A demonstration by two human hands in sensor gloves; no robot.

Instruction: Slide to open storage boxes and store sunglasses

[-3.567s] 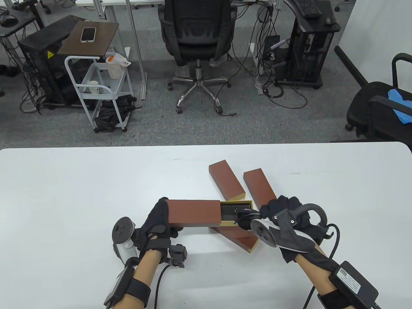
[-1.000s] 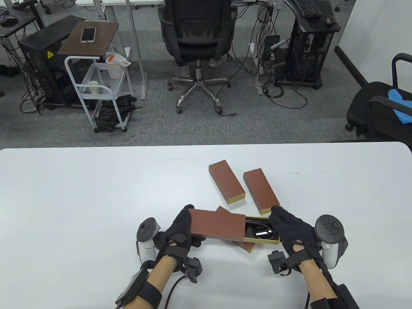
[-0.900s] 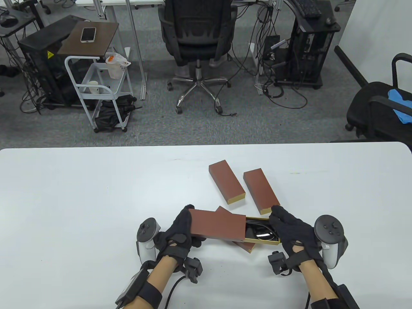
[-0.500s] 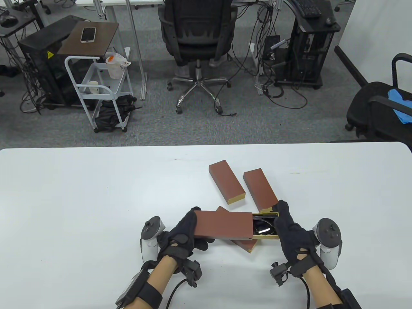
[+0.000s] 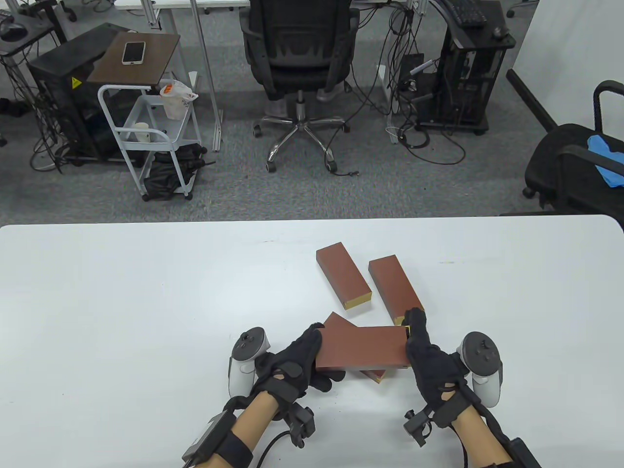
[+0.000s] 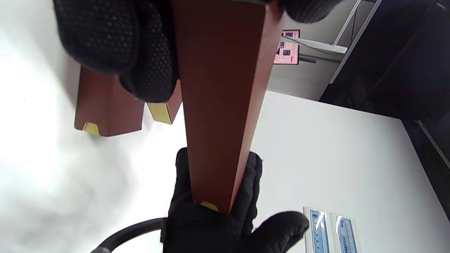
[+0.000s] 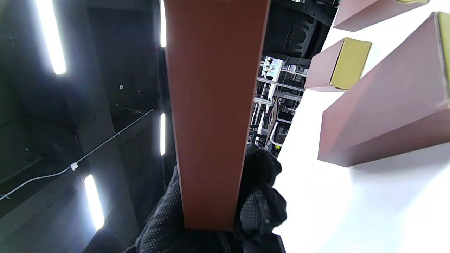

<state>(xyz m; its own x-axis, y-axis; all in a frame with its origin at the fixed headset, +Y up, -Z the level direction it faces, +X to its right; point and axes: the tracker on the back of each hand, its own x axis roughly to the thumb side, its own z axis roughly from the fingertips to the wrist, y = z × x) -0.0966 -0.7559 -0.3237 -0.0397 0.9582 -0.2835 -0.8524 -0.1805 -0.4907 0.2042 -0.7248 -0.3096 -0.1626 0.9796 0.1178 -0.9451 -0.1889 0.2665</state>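
A red-brown storage box point(image 5: 360, 347) is held just above the white table point(image 5: 146, 302), its drawer fully in; no sunglasses show. My left hand point(image 5: 300, 358) grips the box's left end, fingers wrapped over it point(image 6: 147, 63). My right hand point(image 5: 418, 336) presses straight fingers flat against the right end, with its thumb apart from the box point(image 6: 281, 225). The box point(image 7: 211, 105) runs away from the right wrist toward the left hand point(image 7: 253, 203). A second box point(image 5: 341, 321) lies slanted under the held one.
Two more shut red-brown boxes point(image 5: 343, 276) point(image 5: 395, 290) lie side by side just beyond the hands; the right one's gold end nearly meets my right fingertips. A black office chair point(image 5: 297, 58) and a white cart point(image 5: 146, 131) stand beyond the table's far edge.
The gold drawer with the dark sunglasses has slid fully into the sleeve. The two hands have come closer together, and the box has shifted a little to the right.
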